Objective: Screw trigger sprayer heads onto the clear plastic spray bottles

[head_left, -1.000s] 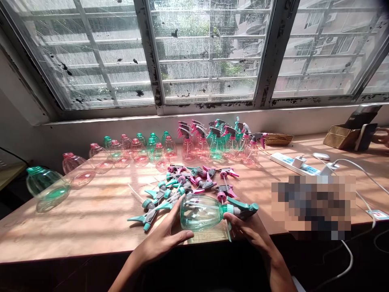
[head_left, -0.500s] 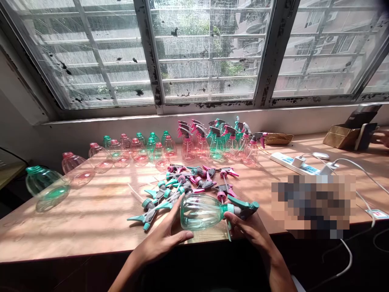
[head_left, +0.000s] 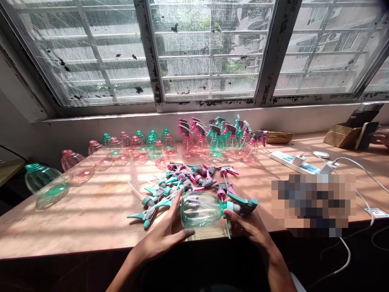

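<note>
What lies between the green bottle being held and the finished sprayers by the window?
Between the green bottle and the finished sprayers: a heap of loose pink and teal trigger heads, head view.

Sunlit wooden table (head_left: pixel 75 227) beneath grimy barred windows (head_left: pixel 209 52), white sill wall (head_left: pixel 304 117).

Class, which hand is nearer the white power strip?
Right. The right hand, at the green bottle's neck, is left of the power strip; the left hand, at its base, is farther left.
</note>
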A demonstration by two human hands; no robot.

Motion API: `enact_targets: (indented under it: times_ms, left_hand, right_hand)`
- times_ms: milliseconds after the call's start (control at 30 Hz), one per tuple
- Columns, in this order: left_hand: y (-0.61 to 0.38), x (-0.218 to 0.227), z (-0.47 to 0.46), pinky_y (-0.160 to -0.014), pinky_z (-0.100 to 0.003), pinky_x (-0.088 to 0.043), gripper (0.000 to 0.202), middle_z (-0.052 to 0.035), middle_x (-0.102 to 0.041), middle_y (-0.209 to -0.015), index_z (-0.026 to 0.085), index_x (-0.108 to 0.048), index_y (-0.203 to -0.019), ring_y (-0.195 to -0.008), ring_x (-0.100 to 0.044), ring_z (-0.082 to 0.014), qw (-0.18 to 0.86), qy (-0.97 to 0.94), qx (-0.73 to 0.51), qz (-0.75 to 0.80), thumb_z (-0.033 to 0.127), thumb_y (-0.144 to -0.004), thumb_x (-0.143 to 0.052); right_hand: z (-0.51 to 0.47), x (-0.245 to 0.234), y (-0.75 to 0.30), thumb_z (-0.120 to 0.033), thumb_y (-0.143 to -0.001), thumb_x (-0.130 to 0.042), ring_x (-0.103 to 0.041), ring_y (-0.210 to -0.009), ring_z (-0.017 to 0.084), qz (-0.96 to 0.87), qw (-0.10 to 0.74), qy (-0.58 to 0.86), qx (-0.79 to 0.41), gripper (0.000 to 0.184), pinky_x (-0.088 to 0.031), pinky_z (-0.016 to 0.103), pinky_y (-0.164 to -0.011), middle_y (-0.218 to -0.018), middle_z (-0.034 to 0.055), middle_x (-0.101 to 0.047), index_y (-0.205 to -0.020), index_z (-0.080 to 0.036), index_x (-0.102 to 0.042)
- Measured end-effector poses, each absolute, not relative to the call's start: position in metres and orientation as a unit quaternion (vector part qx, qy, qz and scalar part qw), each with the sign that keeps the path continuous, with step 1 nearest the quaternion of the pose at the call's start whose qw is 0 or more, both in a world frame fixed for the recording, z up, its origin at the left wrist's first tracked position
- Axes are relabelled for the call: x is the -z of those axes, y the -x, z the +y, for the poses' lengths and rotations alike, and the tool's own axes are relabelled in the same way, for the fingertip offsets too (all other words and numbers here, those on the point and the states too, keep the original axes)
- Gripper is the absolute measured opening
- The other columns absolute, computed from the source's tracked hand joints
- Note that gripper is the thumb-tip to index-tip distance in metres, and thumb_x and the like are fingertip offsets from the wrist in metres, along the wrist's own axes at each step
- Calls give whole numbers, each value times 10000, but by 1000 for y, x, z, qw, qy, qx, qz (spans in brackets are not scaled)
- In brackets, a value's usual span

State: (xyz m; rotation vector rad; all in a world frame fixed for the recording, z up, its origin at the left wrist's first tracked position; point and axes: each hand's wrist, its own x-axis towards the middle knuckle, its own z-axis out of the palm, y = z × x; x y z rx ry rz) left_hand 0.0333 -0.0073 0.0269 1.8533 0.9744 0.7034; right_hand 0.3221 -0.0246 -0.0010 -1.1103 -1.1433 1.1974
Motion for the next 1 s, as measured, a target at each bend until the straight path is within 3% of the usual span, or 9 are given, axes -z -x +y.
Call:
enact_targets:
  times_ms: [167, 400, 567, 700, 867, 1000]
  left_hand:
    - [-28, -20, -4, -1284, -521, -152, 985, 10, -66, -1744, 352, -20, -1643, -1580, -153, -368, 447, -740, -274, 420, 489, -939, -696]
    - [-36, -28, -8, -1262, -470, -248, 1014, 27, 101, -1732, 374, 57, -1634, -1586, -8, -360, 515, -719, -315, 345, 409, -956, -696]
    - [-39, -31, -9, -1260, -495, -250, 973, 12, 106, -1732, 373, 79, -1631, -1580, -51, -377, 525, -720, -319, 324, 443, -985, -646]
    - [-38, -31, -8, -1279, -496, -172, 1110, -20, -16, -1744, 337, 85, -1639, -1585, 16, -354, 497, -724, -306, 367, 452, -910, -744]
    - [-33, -31, -7, -1288, -519, -117, 1012, -21, -190, -1730, 328, -52, -1654, -1586, -109, -369, 417, -753, -266, 434, 508, -913, -718]
    - [-34, -29, -8, -1279, -476, -194, 1020, -2, -20, -1749, 339, 7, -1649, -1592, -46, -350, 434, -758, -292, 390, 433, -934, -715]
  right_hand:
    - [-24, 6, -323, -589, -723, -866, -604, -621, 173, -465, 540, 468, -522, 419, -490, 266, -511, -732, 15, -659, -803, -189, -769]
    - [-25, -2, -319, -598, -714, -869, -540, -550, 148, -469, 545, 465, -517, 471, -470, 266, -501, -650, -21, -600, -930, -189, -780]
    - [-22, 3, -321, -538, -747, -869, -579, -619, 158, -469, 564, 443, -515, 465, -494, 266, -550, -750, 1, -653, -1033, -185, -772]
    - [-20, 5, -321, -511, -745, -877, -590, -616, 172, -470, 561, 445, -516, 502, -491, 275, -554, -697, -18, -641, -1122, -202, -756]
    - [-21, 3, -322, -535, -739, -872, -563, -558, 160, -473, 544, 459, -520, 492, -471, 283, -538, -673, -29, -632, -1090, -207, -766]
    - [-21, 4, -322, -550, -745, -863, -597, -618, 174, -478, 556, 450, -510, 452, -492, 292, -587, -731, -6, -666, -1018, -201, -774]
